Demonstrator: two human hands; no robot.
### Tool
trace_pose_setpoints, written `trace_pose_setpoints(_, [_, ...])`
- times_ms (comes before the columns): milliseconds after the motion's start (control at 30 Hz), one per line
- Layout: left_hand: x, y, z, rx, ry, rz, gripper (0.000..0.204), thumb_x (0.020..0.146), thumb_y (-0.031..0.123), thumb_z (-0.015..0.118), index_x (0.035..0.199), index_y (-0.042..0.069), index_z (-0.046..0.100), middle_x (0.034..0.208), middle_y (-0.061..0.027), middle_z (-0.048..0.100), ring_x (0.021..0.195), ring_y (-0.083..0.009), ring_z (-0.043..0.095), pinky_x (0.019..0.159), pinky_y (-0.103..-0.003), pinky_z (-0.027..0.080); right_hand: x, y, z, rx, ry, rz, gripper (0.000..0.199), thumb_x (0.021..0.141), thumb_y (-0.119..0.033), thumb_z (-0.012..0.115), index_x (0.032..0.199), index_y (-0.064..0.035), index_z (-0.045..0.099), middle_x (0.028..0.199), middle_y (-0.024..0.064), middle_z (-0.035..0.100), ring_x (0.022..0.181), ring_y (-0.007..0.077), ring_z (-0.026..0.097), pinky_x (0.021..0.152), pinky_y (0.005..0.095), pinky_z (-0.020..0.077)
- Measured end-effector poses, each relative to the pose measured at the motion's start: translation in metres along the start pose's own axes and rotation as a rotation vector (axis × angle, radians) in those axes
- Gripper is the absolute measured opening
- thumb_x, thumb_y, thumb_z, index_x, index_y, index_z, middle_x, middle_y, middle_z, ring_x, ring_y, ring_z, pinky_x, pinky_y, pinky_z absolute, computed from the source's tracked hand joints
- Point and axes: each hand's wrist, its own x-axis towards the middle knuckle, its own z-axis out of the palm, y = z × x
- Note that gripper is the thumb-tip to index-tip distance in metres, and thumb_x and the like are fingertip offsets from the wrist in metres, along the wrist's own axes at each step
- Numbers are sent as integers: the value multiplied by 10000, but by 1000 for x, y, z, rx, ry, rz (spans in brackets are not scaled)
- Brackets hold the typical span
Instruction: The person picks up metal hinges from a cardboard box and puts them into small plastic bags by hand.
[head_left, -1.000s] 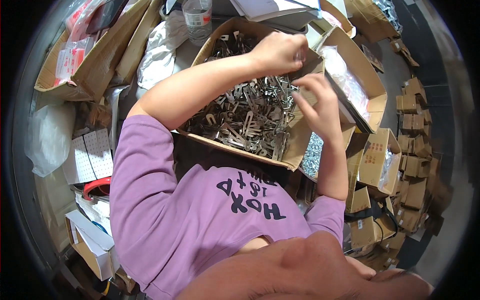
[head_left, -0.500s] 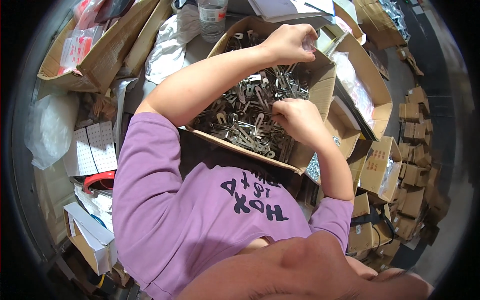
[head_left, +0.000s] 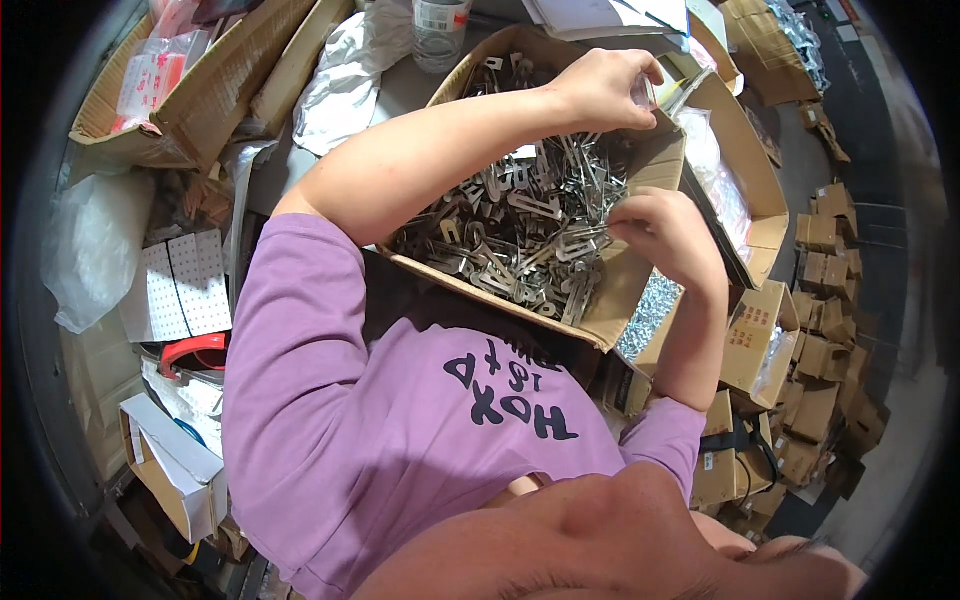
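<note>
A cardboard box point(head_left: 640, 265) in front of me holds a heap of slotted metal pieces point(head_left: 530, 215). My left forearm crosses over the box, and my left hand point(head_left: 608, 90) is at its far right corner. Its fingers are curled around something clear that looks like thin plastic point(head_left: 643, 93), mostly hidden by the hand. Over the right side of the heap, my right hand point(head_left: 672, 235) is closed in a pinch. A metal piece shows at its fingertips, though the fingers partly hide it.
A plastic bottle point(head_left: 440, 35) and white cloth point(head_left: 345, 85) lie beyond the box. Right of it are a carton with clear bags point(head_left: 765, 200) and small shiny parts point(head_left: 652, 312). Perforated white sheets point(head_left: 180, 285) and an open carton point(head_left: 190, 125) stand left. Stacked cartons point(head_left: 825, 325) line the far right.
My right hand has moved right, from the middle of the heap toward the box's right wall. My left hand stays curled at the far corner. The view has shifted slightly.
</note>
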Motion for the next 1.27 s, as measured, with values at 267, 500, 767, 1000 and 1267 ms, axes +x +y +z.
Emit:
trace_pose_setpoints(267, [6, -9, 4, 75, 42, 63, 475, 668, 221, 738, 1066, 11, 586, 914, -111, 675, 854, -191, 656, 803, -298, 509, 75, 4, 41, 23, 82, -43, 260, 793, -90, 630, 1046, -29, 618, 1006, 178, 630, 897, 321, 613, 805, 398, 488])
trace_pose_setpoints(500, [4, -9, -4, 53, 39, 19, 476, 667, 225, 739, 1060, 5, 585, 937, -112, 667, 875, -184, 642, 814, -296, 501, 81, -7, 48, -193, 102, -81, 215, 729, -108, 660, 940, -80, 630, 878, 133, 633, 846, 313, 615, 739, 415, 502])
trace_pose_setpoints(767, [2, -13, -5, -34, 1, -24, 472, 675, 211, 745, 1064, 6, 574, 928, -98, 665, 859, -158, 631, 802, -284, 499, 1, 25, 1, 382, 386, 52, 204, 715, -26, 674, 919, -24, 670, 792, 32, 656, 724, 82, 589, 677, 227, 464])
trace_pose_setpoints(1000, [-14, 1, 29, -374, -434, -56, 362, 735, 70, 712, 1051, 7, 546, 868, -37, 626, 819, -98, 591, 752, -245, 500, 8, 52, 30, 1174, 979, -51, 174, 824, 10, 650, 993, 1, 605, 1001, 94, 664, 900, 131, 621, 840, 256, 479])
trace_pose_setpoints(1267, [-26, 7, 34, -702, -488, -180, 462, 757, 156, 730, 1160, 61, 525, 988, -17, 587, 917, -110, 559, 827, -269, 474, 3, 52, 38, 301, 847, -39, 222, 838, -141, 670, 1049, -75, 645, 1122, 112, 636, 1064, 238, 547, 991, 356, 373])
